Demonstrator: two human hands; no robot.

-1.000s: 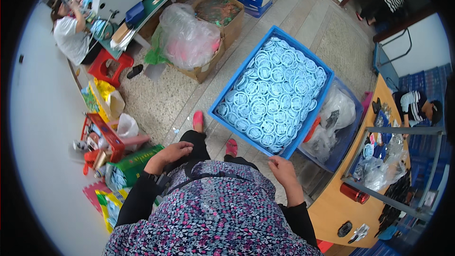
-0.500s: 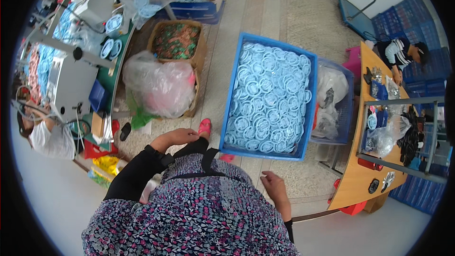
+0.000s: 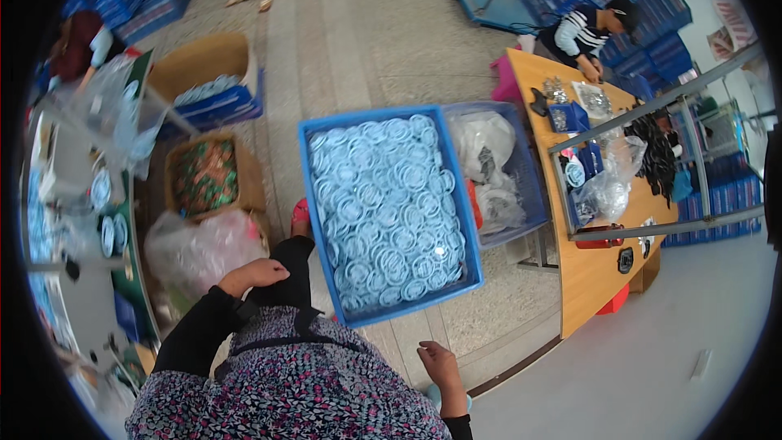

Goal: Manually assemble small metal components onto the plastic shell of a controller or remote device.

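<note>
In front of me stands a blue plastic crate [image 3: 476,277], heaped with pale blue round plastic pieces [image 3: 383,204]. My left hand [image 3: 257,275] hangs left of the crate's near corner, its fingers curled together with nothing seen in them. Below the crate's near right corner is my right hand [image 3: 441,365]. Its fingers are loosely bent and a little apart, holding nothing. Neither hand touches the crate.
Another blue crate [image 3: 533,171] with clear bags adjoins on the right, beside a wooden table [image 3: 586,293] where a person [image 3: 578,37] works. Leftward stand a carton [image 3: 251,165] of green and copper-coloured pieces, a clear plastic bag [image 3: 195,248] and a workbench [image 3: 134,281].
My view has turned rightward, so the crate and table sit farther left in the picture. Both hands remain beside my body, without taking hold of anything.
</note>
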